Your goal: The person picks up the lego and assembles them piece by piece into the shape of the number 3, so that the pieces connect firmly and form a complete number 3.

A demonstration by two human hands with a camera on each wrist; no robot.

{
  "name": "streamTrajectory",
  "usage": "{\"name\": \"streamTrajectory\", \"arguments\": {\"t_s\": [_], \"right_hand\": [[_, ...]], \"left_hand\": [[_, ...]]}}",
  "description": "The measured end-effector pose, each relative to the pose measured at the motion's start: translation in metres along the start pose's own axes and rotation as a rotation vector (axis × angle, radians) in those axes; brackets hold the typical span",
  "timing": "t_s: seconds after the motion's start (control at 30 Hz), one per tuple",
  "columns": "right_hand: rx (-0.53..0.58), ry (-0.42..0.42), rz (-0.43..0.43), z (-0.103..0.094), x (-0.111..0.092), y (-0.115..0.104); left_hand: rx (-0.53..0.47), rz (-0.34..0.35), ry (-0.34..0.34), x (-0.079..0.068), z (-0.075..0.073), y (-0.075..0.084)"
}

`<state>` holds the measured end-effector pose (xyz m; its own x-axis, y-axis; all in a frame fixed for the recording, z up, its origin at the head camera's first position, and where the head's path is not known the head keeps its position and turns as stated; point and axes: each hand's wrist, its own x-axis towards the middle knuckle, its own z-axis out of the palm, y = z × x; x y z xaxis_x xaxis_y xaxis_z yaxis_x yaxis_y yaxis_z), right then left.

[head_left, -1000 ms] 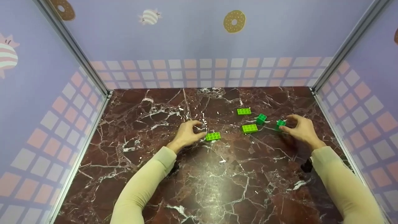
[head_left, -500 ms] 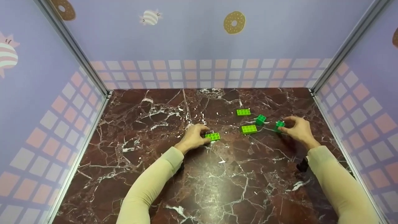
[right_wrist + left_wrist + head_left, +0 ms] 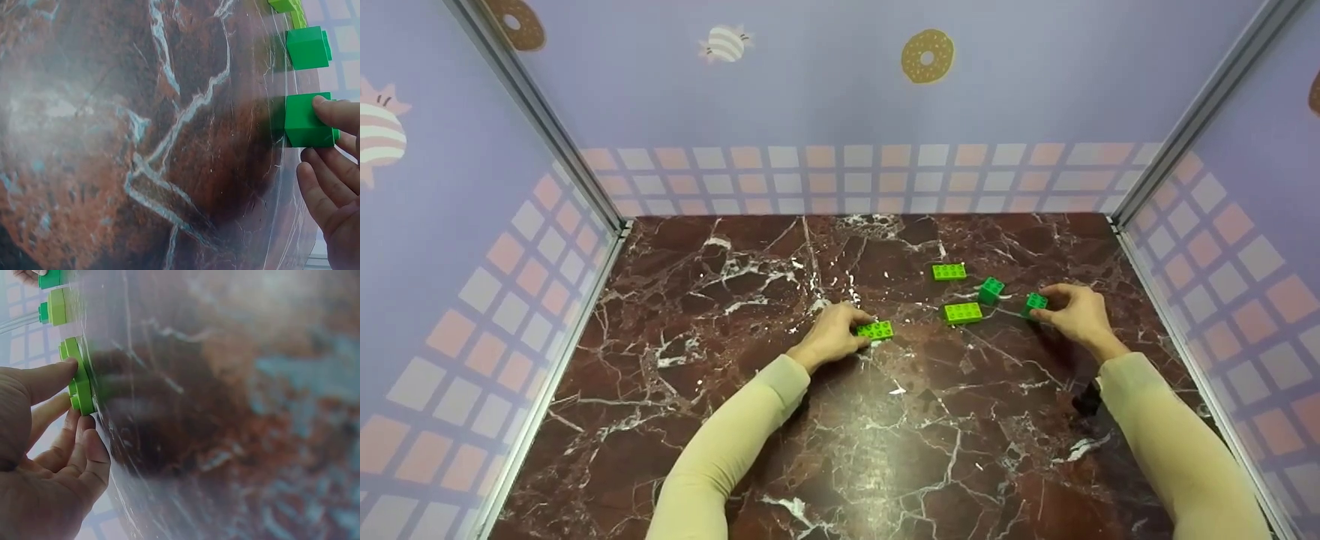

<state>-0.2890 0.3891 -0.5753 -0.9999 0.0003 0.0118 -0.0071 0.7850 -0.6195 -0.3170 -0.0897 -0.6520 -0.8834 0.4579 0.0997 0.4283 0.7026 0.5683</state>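
Observation:
My left hand [image 3: 834,334] pinches the left end of a lime-green eight-stud toy building brick [image 3: 879,330] on the table. In the left wrist view the thumb lies on the near side of that brick [image 3: 83,385], with fingers at its end. Further right, my right hand [image 3: 1078,313] holds a dark green four-stud brick [image 3: 1036,302] between thumb and fingers. The right wrist view shows the thumb against the face of this dark green brick [image 3: 306,124], with the other fingers behind and below it.
Between the hands lie another dark green brick [image 3: 991,290] and two lime-green bricks, one nearer [image 3: 963,313] and one farther back [image 3: 949,271]. The dark red marble-patterned table [image 3: 840,450] is enclosed by a patterned back wall [image 3: 825,90] and two side walls.
My left hand has moved right and closed its thumb and fingers on the lime-green brick. My right hand has shifted slightly left and keeps its hold on the dark green brick.

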Motion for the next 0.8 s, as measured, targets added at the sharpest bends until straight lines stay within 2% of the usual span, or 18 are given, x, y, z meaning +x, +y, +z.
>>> {"name": "streamTrajectory", "arguments": {"t_s": [0.43, 0.6, 0.8], "right_hand": [[-0.007, 0.032, -0.007, 0.003, -0.004, -0.002], [-0.004, 0.032, -0.004, 0.003, -0.005, -0.009], [0.028, 0.03, -0.042, 0.003, -0.005, -0.025]], "left_hand": [[0.022, 0.012, 0.007, 0.0, 0.004, 0.0], [0.01, 0.015, 0.02, -0.001, 0.004, 0.005], [0.012, -0.01, 0.01, -0.004, 0.003, 0.007]]}}
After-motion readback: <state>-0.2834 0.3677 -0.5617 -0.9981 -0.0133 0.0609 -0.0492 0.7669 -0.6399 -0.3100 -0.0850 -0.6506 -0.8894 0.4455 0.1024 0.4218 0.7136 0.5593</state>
